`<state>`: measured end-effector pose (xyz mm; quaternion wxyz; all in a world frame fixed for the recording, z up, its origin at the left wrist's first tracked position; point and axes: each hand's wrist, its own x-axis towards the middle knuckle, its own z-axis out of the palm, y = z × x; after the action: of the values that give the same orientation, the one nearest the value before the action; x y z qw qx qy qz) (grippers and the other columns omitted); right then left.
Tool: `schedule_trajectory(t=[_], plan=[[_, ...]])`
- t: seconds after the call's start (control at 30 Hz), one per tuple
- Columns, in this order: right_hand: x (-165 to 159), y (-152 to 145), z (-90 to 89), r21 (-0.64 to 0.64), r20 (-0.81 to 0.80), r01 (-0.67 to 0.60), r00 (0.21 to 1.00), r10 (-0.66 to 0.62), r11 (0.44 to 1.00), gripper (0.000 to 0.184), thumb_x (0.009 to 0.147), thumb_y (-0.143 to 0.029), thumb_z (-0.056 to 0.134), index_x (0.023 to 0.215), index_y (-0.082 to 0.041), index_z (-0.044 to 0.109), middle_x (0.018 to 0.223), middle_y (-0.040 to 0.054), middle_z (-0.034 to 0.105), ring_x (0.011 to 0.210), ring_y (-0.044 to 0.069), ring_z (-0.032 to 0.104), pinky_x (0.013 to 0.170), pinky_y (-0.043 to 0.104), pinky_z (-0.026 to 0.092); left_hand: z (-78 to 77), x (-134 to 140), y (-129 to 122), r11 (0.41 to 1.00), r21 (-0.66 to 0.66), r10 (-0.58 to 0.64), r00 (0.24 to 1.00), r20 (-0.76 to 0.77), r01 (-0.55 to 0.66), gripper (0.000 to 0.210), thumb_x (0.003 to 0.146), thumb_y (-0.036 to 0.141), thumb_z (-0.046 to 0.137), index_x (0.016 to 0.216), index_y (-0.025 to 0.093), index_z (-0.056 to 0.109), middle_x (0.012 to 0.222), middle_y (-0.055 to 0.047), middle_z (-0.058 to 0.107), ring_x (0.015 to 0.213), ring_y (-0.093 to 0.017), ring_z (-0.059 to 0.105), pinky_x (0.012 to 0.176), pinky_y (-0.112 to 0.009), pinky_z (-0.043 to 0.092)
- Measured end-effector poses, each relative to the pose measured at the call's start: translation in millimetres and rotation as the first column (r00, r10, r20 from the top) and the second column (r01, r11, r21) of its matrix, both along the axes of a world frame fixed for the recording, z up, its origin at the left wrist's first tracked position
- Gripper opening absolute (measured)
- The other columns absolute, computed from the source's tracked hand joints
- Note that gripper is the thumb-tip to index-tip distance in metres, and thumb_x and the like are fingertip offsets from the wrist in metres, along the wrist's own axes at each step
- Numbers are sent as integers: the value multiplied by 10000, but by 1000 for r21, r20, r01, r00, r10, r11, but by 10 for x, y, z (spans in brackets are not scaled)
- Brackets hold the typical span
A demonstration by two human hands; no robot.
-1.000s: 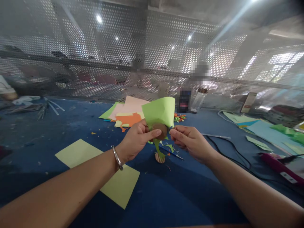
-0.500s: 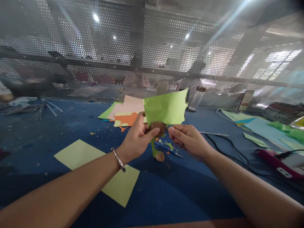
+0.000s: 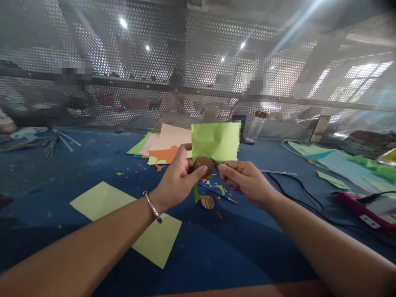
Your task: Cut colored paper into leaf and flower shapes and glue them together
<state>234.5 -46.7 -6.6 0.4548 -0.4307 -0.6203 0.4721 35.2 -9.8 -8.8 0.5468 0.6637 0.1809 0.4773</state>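
Observation:
My left hand (image 3: 182,171) is closed, pinching a round brown disc (image 3: 204,167) against a sheet of bright green paper (image 3: 215,142) that stands up behind it. A narrow green strip (image 3: 197,194) hangs below the disc. At the disc's right edge my right hand (image 3: 236,175) is closed on a thin dark tool (image 3: 214,161); the fingers hide most of it, so its kind cannot be made out. Under my hands a striped wooden disc (image 3: 207,202) lies near a slim blue pen-like tool (image 3: 222,195) and small paper scraps.
Pale green sheets (image 3: 154,243) lie under my left forearm. Behind are pink paper (image 3: 175,134) and orange paper (image 3: 163,154). To the right are a magenta power strip (image 3: 355,206), black cable (image 3: 305,201), metal ruler (image 3: 280,173), blue paper (image 3: 340,169) and glass bottle (image 3: 256,130). Perforated metal panels stand behind.
The green sheet has turned to face me more squarely, its right corner lower. The strip hanging beneath has shifted left. Both hands keep their hold in nearly the same place.

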Motion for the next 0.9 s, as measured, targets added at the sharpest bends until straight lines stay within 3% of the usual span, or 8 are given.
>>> schedule_trajectory(t=[0.37,0.5,0.9], plan=[[39,-9,24,0,35,-37,999,37,999,456,890,-562,659,678,-175,544,505,-105,283,452,50,207,425,221,139,-23,-50,54,999,4,-47,998,-40,48,554,877,273,725,1304,215,377,939,-54,713,841,-177,687,761,-303,528],[42,-13,34,-9,61,-41,997,42,999,464,881,-582,654,682,-178,544,514,-101,291,455,52,212,428,224,144,-10,-62,45,998,-46,-45,995,-88,41,549,873,294,734,1292,209,389,855,-23,689,778,-172,679,722,-303,515],[82,-2,63,1,160,-43,986,42,999,485,882,-611,628,679,-177,554,511,-93,328,450,56,231,436,232,165,26,-50,71,973,-186,-148,987,-60,135,334,794,246,812,1060,148,636,1009,-107,763,901,-201,726,893,-350,530]])
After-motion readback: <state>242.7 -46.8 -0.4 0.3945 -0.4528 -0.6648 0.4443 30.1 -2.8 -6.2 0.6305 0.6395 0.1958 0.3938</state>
